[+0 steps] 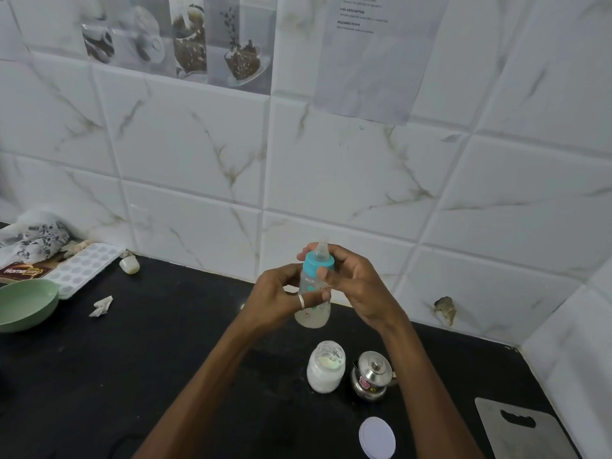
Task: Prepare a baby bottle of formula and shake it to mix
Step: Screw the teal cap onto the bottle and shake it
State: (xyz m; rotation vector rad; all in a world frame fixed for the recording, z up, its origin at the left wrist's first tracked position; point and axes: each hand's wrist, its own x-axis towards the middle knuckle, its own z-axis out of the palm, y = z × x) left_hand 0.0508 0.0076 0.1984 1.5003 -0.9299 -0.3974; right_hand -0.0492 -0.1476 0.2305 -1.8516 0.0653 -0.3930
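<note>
- The baby bottle (313, 294) is held upright in the air above the black counter (165, 359), in front of the tiled wall, with both hands on it.
- The left hand (278, 299) is wrapped around the bottle's clear body, clamping it; a ring sits on one finger lying across the front.
- The right hand (351, 283) is closed on the teal collar (316, 263) at the bottle's top, thumb in front and fingers behind, with the clear teat (322, 248) standing out above it.
- The step looks to be screwing the collar tight. To do it well, keep the left hand fixed and turn only the collar, seating the threads squarely so nothing leaks in shaking.
- A pale cloudy liquid fills the bottle's lower part, so hold it level until the collar stops turning.
- Below and just right of the bottle, on the counter, stands an open jar of white powder (326, 367); a small steel pot (372, 376) stands close beside it, and a round white lid (377, 437) lies nearer the camera.
- Shake well above these, or they may be knocked over.
</note>
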